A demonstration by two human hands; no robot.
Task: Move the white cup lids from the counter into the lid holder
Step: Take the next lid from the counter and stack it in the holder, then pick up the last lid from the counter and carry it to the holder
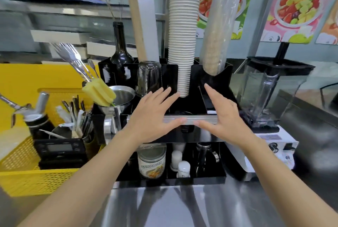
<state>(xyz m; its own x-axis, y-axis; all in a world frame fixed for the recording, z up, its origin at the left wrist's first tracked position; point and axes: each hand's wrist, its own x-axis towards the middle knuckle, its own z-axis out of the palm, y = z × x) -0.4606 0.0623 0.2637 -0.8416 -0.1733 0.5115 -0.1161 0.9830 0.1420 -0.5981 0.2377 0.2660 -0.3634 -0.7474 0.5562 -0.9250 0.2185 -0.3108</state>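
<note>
From the head camera, the left hand (pixel 151 115) and right hand (pixel 222 115) pressed a sideways stack of white lids (pixel 190 119) between spread fingers, just over the black lid holder (pixel 193 136). The counter (pixel 182 206) below showed no lids, so seemingly only setting this stack in remained.
</note>
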